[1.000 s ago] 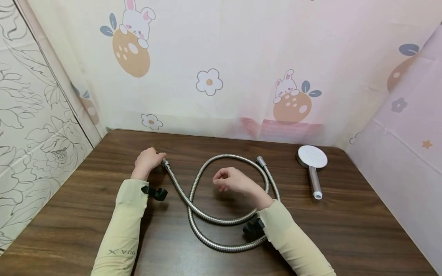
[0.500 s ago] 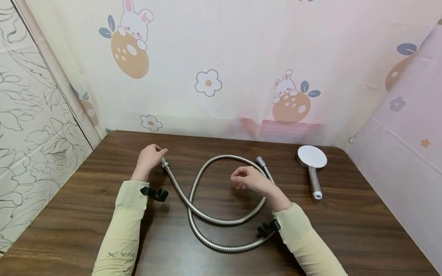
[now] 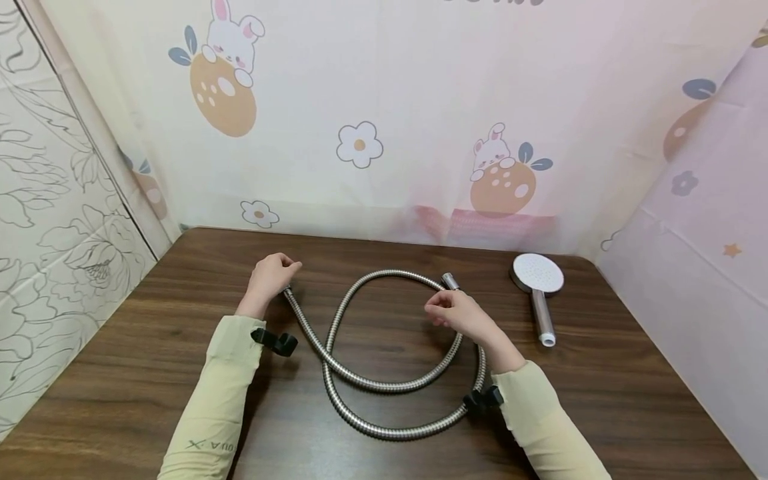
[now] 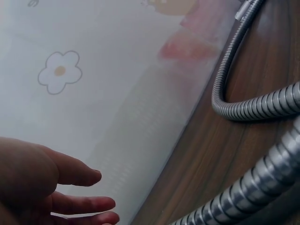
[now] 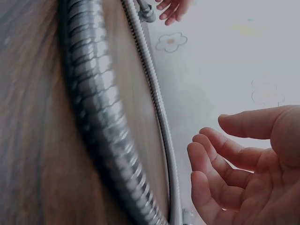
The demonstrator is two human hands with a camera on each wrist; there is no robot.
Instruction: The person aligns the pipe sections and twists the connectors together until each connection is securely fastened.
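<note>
A silver metal shower hose [image 3: 390,387] lies in a loose loop on the table. My left hand [image 3: 270,281] hovers over the hose's left end, covering most of the fitting there; its fingers are loosely bent and hold nothing, as the left wrist view of the hand [image 4: 56,187] confirms. Further right, my right hand [image 3: 468,317] hangs over the right side of the loop, just in front of the other end fitting [image 3: 449,281]. In the right wrist view, its fingers [image 5: 211,183] are relaxed and nothing lies between them and the thumb.
A shower head [image 3: 538,275] with a white spray face and grey handle rests on the right of the dark wooden table [image 3: 384,460]. Patterned cloth [image 3: 360,80] hangs behind the table and along its sides.
My right hand has moved rightward from inside the loop to near the right end fitting. My left hand has shifted slightly right over the left end. Hose and shower head stay put.
</note>
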